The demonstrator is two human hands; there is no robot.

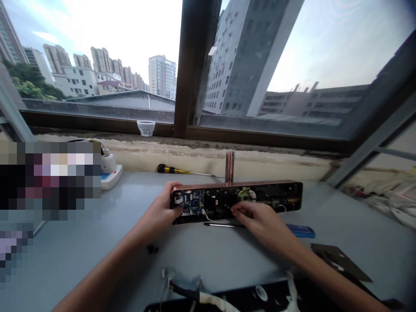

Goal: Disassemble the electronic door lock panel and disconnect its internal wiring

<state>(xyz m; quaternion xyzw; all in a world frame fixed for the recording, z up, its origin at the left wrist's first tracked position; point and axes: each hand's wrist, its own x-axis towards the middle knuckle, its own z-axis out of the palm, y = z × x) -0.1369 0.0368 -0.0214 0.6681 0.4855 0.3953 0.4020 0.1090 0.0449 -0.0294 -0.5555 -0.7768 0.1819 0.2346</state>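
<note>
A long copper-coloured housing (208,187) stands on its edge on the table, its black inner side facing me. Inside its left end sits a blue circuit board (194,201), and a round part with green on it (245,195) lies near the middle. My left hand (164,206) is closed around the housing's left end, thumb at the board's lower corner. My right hand (256,216) pinches at the housing's middle, below the round part; whatever lies between its fingertips is too small to tell. A white wire (207,216) runs from the board towards those fingers. A copper tube (229,168) rises behind the housing.
A blue-handled screwdriver (302,231) lies in front of the housing, a yellow-and-black one (173,169) behind. Small black pieces (152,249) sit front left. A black panel with cables (240,297) lies nearest me, a dark plate (341,262) right. A power strip (113,178) stands back left.
</note>
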